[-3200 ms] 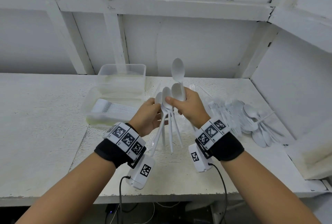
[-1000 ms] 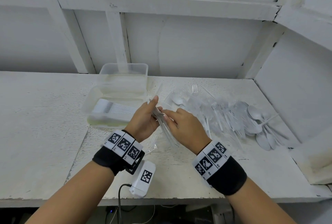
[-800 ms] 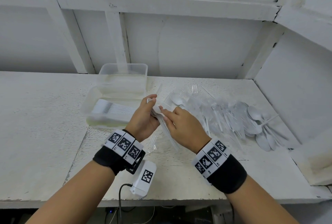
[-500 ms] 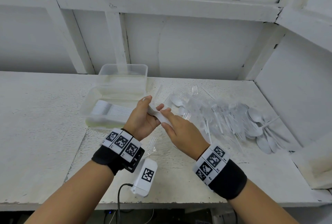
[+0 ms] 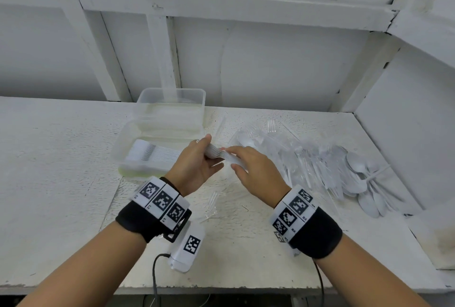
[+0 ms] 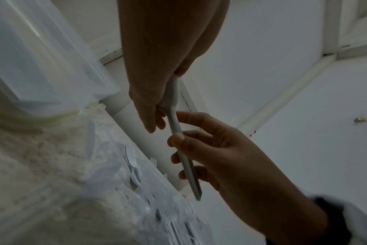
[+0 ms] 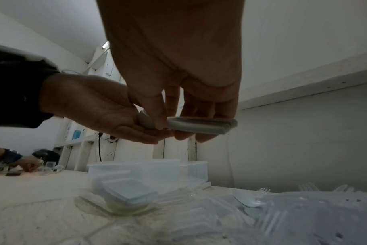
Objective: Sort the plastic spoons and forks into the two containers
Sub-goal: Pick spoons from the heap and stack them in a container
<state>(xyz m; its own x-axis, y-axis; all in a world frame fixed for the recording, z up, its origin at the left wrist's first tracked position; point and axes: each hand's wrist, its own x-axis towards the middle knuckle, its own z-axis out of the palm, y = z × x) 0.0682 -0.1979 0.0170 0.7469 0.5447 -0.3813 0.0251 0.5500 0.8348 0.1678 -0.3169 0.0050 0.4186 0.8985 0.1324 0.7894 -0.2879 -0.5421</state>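
A stack of white plastic spoons (image 5: 218, 153) is held up in the air between both hands, above the table (image 5: 61, 159) and just in front of the near container (image 5: 152, 156). The left hand (image 5: 197, 161) curls round the bowl end of the stack. The right hand (image 5: 253, 171) pinches the handles, thumb under and fingers on top.

The spoons look very light and thin, and smooth, so they could slip apart or fan out. They may bend or snap if squeezed hard. Holding both ends together looks like the best way to keep them neat.

The near container already has a tidy row of white cutlery in it. A far container (image 5: 171, 102) stands right behind it, touching it. To the right lies a pile of clear forks (image 5: 305, 159), with loose white spoons (image 5: 362, 178) past them. One clear fork (image 5: 211, 204) lies on the table under the hands. Nothing blocks the way to the containers.
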